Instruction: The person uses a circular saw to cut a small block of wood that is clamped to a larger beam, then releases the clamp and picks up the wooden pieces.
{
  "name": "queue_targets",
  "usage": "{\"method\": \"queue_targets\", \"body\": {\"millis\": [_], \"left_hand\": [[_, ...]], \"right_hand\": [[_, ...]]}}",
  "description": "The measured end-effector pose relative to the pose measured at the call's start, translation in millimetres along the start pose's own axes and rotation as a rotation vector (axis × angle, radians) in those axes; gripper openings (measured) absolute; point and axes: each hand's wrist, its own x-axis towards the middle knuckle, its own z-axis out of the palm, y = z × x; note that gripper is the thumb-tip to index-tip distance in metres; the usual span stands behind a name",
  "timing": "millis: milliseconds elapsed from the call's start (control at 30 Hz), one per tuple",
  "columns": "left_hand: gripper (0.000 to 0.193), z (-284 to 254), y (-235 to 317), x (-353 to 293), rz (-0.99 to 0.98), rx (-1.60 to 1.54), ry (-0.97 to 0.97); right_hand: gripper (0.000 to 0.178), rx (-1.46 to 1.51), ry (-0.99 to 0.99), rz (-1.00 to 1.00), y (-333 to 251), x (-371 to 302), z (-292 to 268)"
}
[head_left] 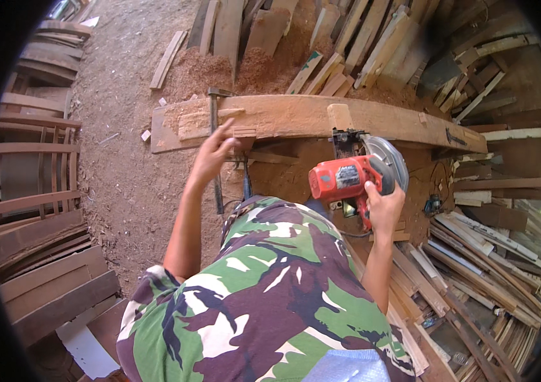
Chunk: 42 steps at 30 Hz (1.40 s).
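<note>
My right hand [385, 209] is wrapped around the rear handle of a red circular saw [340, 178]. The saw is held at the near side of a long, thick wooden plank [296, 113], its round metal guard to the right. My left hand [212, 156] is raised at the plank's left part, index finger stretched out, with nothing visible in it. Just beside it, a metal bar clamp [214, 111] crosses the plank, its bar hanging down on the near side. Short wood pieces [243, 132] lie by the clamp, and a pale wood block [340, 116] sits further right.
Boards [226, 38] and reddish sawdust [197, 70] lie beyond the plank. Stacked wooden frames [35, 149] line the left side. Piles of wood strips [474, 248] fill the right. A dark clamp [455, 138] is at the plank's right end. A small power tool [433, 205] rests on the ground.
</note>
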Motion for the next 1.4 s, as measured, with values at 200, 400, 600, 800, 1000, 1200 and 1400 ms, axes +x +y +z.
{"method": "queue_targets", "body": {"millis": [200, 400, 600, 800, 1000, 1200, 1400], "left_hand": [[0.053, -61.3, -42.6, -27.6, -0.069, -0.073, 0.445], [0.051, -33.7, -75.1, -84.4, -0.222, -0.044, 0.867], [0.05, 43.8, -151.8, -116.2, -0.506, -0.12, 1.054], [0.05, 115.6, -127.2, -76.4, -0.547, 0.127, 0.984], [0.047, 146.7, -118.2, -57.7, -0.595, 0.341, 0.897], [0.039, 168.1, -144.4, -54.0, -0.474, 0.633, 0.88], [0.059, 208.7, -192.8, -45.0, -0.681, 0.755, 0.765]], "right_hand": [[0.03, -0.201, 0.079, -0.173, 67.5, 139.3, 14.7], [0.029, -0.477, 0.203, -0.115, 168.4, 275.2, 23.2], [0.034, -0.66, 0.144, -0.055, 209.9, 339.3, 44.9], [0.033, -0.639, 0.096, -0.071, 249.5, 346.0, 53.6], [0.043, -0.601, -0.039, -0.017, 236.4, 357.1, 48.9], [0.058, -0.455, -0.126, -0.172, 223.1, 342.3, 32.7], [0.058, -0.395, -0.195, -0.71, 161.2, 291.8, 73.3]]}}
